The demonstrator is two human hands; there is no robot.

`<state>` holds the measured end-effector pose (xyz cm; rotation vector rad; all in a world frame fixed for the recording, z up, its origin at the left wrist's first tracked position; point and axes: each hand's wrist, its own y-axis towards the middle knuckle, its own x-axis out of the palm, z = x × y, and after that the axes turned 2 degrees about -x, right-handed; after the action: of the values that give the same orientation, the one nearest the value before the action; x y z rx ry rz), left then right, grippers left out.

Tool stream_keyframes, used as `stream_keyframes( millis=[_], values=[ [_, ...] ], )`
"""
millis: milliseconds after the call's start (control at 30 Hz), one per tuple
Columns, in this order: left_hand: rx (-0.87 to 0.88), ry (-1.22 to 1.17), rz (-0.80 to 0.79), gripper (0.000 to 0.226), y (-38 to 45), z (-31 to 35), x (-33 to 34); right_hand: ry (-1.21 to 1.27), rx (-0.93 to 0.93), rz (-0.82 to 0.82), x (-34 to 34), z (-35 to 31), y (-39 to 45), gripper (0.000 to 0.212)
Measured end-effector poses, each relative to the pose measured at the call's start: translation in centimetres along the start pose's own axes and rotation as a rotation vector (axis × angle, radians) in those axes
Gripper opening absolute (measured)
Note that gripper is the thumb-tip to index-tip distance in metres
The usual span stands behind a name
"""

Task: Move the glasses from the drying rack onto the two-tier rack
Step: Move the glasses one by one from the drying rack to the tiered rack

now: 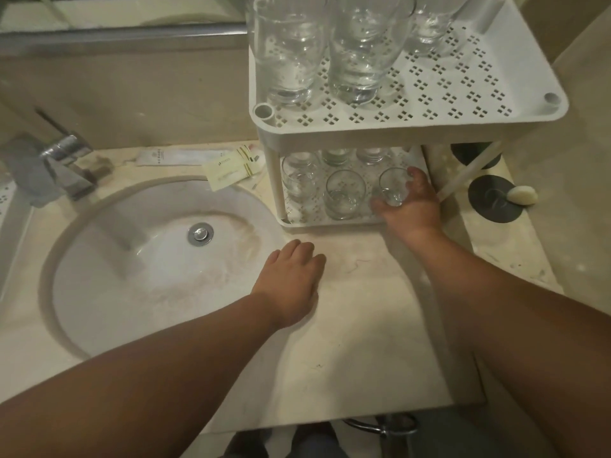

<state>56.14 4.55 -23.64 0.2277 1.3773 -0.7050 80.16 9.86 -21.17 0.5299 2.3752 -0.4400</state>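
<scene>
The glass [393,186] stands upright, mouth up, on the two-tier rack's [330,223] lower shelf, right hand [408,206] grasping it, left hand [291,276] released.

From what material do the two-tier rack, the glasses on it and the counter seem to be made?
The two-tier rack: probably white matte plastic, judging by its moulded rounded rim and punched hole pattern.
The glass held by the right hand on the lower tier: clear glass, since the shelf shows through it.
The counter: it looks like polished beige stone, with faint veins; it may be an imitation.
</scene>
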Motion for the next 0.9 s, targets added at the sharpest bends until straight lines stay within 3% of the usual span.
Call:
stream_keyframes(
  millis=[133,267,367,533,667,900],
  values=[
    [-0.040,-0.034,0.039,0.039,0.0,0.5,1.0,-0.062,-0.074,0.049,-0.2,-0.8,-1.0,0.093],
    [-0.134,-0.110,0.066,0.049,-0.5,1.8,2.5,-0.212,-0.375,0.104,0.0,-2.1,-3.3,0.089],
    [-0.227,-0.186,0.095,0.052,-0.4,3.0,3.8,-0.476,-0.532,0.078,0.2,-3.0,-3.2,0.092],
    [-0.347,-0.212,0.176,0.054,0.4,5.1,4.7,-0.647,-0.542,-0.137,1.0,-3.7,-1.3,0.095],
    [-0.352,-0.186,0.191,0.060,0.4,5.2,5.4,-0.733,-0.527,-0.184,1.1,-3.8,-0.4,0.099],
    [-0.362,-0.166,0.170,0.062,0.6,5.4,5.4,-0.774,-0.471,-0.211,1.8,-3.7,-0.1,0.081]
  ],
)
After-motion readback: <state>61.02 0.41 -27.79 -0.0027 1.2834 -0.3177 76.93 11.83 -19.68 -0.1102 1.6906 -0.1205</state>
